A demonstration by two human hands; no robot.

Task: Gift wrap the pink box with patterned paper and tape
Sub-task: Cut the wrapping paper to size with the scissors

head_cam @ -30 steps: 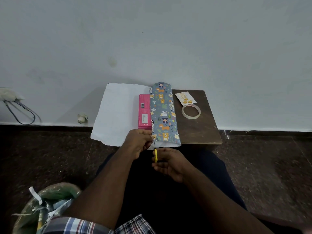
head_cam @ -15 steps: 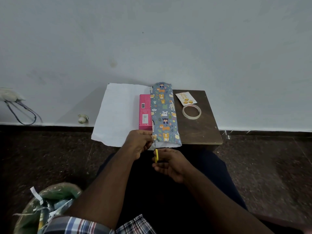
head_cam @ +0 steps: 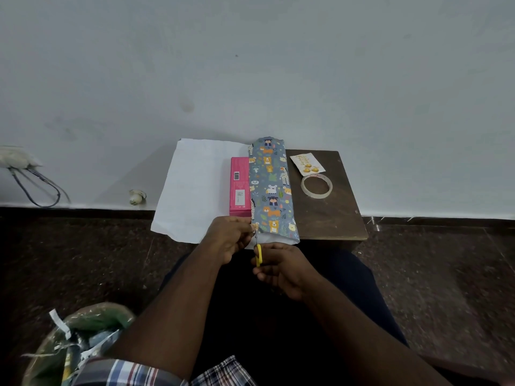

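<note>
Light was dim, flat, even. Wall (head_cam: 250, 65) bowed from wide-angle distortion near edges. Floor (head_cam: 446, 274) and lower corners were dark, grainy. Soft shadow fell on wall left of white paper (head_cam: 192, 190).

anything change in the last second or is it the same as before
Almost nothing visibly changed. The right hand still grips the yellow-handled scissors at the near edge of the patterned paper, and the left hand still pinches that edge beside the blades. The pink box, tape roll and small card lie where they were.
</note>
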